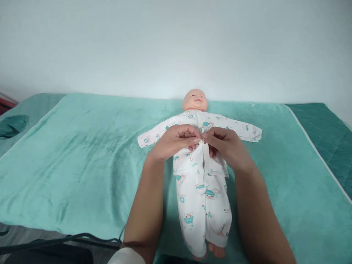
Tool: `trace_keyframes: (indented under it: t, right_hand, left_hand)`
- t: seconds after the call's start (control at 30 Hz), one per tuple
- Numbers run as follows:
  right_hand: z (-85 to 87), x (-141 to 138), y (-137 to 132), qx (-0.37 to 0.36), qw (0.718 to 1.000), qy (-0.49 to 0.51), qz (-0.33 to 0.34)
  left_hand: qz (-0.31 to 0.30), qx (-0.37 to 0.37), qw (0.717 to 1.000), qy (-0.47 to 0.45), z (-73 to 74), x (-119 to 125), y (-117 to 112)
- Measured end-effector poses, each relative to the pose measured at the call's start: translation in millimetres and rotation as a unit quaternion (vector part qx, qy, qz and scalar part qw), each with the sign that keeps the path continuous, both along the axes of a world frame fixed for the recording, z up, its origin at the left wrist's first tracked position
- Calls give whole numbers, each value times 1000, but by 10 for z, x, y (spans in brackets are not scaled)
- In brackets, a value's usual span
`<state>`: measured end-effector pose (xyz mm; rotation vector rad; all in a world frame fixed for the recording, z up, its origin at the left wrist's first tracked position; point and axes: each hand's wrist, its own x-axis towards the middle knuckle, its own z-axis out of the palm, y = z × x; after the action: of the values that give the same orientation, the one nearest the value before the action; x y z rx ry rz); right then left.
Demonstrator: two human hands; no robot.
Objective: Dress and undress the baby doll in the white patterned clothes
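Note:
A baby doll (195, 99) lies on its back on a teal blanket (82, 146), dressed in a white printed shirt (242, 129) and matching trousers (205, 205). My left hand (173, 141) and my right hand (225, 145) meet over the doll's chest. Both pinch the shirt's front edges together at the midline, fingertips touching around a small fastener. The doll's sleeves spread out to either side, and its bare feet (216, 250) poke out near the bottom edge.
A darker green quilted cover (330, 139) shows at the right beyond the blanket's white edge. A dark green bundle (12, 124) lies at the far left. Black cables (60, 240) run along the bottom left. A pale wall stands behind.

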<state>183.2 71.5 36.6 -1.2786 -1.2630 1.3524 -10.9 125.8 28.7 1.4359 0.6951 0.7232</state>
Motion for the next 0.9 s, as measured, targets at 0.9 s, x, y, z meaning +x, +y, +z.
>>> trace_keyframes:
  t: [0.9]
  right_hand:
    - [-19,-3,30,-15,1000,3,18]
  left_hand:
    - [-23,2,1000,-21,-82,42,53]
